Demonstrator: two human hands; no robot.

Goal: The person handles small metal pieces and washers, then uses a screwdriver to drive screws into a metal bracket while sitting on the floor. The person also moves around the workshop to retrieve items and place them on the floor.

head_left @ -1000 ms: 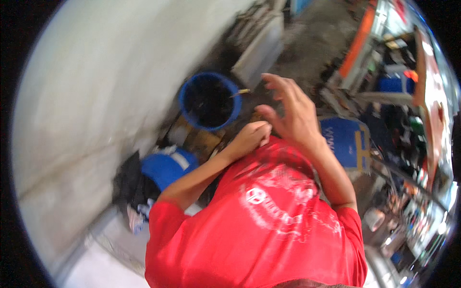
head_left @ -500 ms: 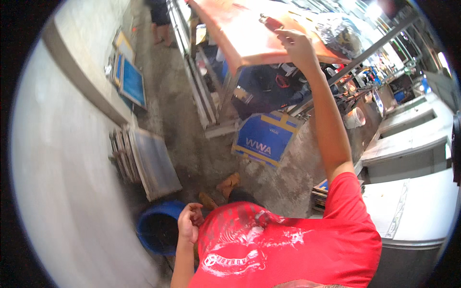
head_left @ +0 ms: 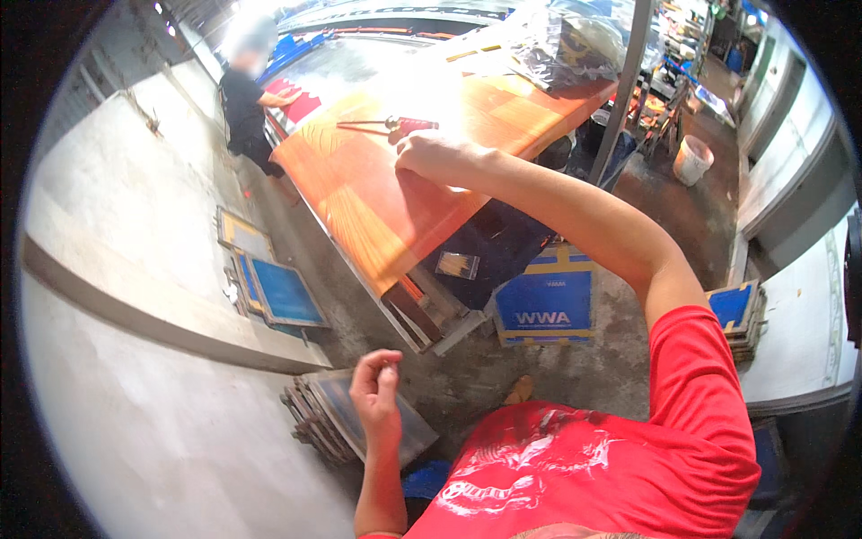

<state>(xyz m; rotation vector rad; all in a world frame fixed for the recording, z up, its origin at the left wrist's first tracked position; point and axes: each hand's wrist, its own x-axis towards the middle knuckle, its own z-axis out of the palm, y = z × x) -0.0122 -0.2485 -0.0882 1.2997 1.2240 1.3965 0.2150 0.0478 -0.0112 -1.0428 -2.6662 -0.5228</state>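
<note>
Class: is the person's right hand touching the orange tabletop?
Touching. The head view shows the right hand resting knuckles-down on the orange tabletop, no gap visible beneath it.

A long table is set in the middle, running away toward the far end. A pair of scissors is laid on the table, and the right hand is rested on the tabletop just beside it. A cardboard box is placed on the floor under the table's near end. Framed screens are leaned against the wall on the left. A stack of frames is laid on the floor behind the raised left hand. Another person is seen standing at the table's far left side. A bucket is set on the floor to the right.
</note>
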